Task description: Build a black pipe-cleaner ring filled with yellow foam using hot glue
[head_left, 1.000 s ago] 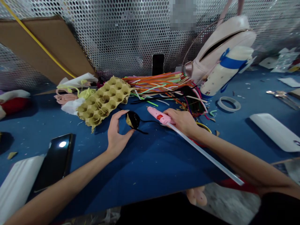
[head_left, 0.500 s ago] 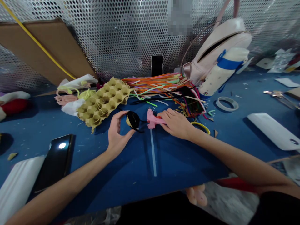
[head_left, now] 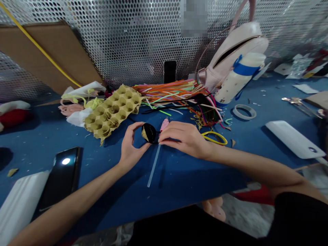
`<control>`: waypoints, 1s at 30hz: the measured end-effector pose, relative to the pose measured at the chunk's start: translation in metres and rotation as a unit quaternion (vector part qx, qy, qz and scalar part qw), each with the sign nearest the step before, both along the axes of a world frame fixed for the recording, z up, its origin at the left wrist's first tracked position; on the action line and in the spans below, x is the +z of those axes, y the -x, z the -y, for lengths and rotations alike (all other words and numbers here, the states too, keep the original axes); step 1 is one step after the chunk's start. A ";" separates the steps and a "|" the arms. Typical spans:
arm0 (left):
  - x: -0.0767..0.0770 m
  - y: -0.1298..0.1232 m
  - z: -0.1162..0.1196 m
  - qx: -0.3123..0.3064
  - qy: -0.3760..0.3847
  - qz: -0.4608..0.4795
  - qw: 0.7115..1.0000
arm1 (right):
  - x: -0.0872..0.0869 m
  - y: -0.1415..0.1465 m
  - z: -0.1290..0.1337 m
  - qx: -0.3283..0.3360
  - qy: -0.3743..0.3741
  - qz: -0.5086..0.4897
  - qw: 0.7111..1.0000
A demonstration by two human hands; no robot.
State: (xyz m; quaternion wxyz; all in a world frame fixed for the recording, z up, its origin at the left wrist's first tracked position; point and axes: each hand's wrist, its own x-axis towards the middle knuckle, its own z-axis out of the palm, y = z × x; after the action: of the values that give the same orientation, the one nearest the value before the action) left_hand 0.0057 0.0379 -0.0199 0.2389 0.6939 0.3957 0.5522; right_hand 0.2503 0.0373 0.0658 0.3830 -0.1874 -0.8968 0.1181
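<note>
A small black and yellowish cup-shaped piece [head_left: 149, 133] is pinched between the thumb and fingers of my left hand [head_left: 132, 147]. Just to its right, my right hand [head_left: 183, 139] has its fingers closed around a pink glue gun [head_left: 164, 125], mostly hidden behind them. A clear glue stick [head_left: 154, 165] slants down toward me from under my right fingertips. Thin black strands run between the cup-shaped piece and my right fingers.
Behind my hands lie an egg carton [head_left: 114, 110] and a heap of coloured pipe cleaners [head_left: 169, 91]. A dark phone [head_left: 61, 174] is at left. Yellow-handled scissors [head_left: 216, 138], a tape ring [head_left: 244, 112], a bottle [head_left: 239, 78] and a white power bank [head_left: 294, 138] are at right.
My right hand has shifted left, now covering much of the pink glue gun. The glue stick's near end has swung left. The cup-shaped piece has moved slightly right and turned.
</note>
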 end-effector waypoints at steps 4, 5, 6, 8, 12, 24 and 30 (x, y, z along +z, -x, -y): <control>-0.001 0.000 0.000 -0.013 -0.007 -0.001 1.000 | 0.005 0.001 -0.012 0.000 -0.013 -0.009 1.000; -0.001 0.000 -0.001 -0.016 -0.007 -0.003 1.000 | 0.006 0.001 -0.015 0.003 -0.015 -0.010 1.000; -0.002 0.000 -0.001 -0.018 -0.006 -0.006 1.000 | 0.007 0.001 -0.018 0.005 -0.016 -0.011 1.000; -0.002 0.000 -0.001 -0.019 -0.004 -0.013 1.000 | 0.007 0.000 -0.022 0.007 -0.014 -0.014 1.000; -0.002 -0.001 0.000 -0.033 0.001 -0.005 0.999 | 0.008 0.000 -0.031 0.005 -0.012 -0.017 1.000; -0.004 0.002 0.000 -0.084 0.026 0.027 0.996 | 0.002 -0.005 -0.044 0.012 0.024 -0.015 1.000; -0.005 0.001 0.001 -0.098 0.032 0.035 0.994 | -0.001 -0.005 -0.045 0.007 0.041 -0.015 0.999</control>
State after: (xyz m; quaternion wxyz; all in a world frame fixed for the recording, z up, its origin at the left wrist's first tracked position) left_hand 0.0052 0.0370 -0.0244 0.3273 0.7019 0.3344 0.5371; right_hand 0.2549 0.0822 0.0650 0.3879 -0.1948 -0.8865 0.1604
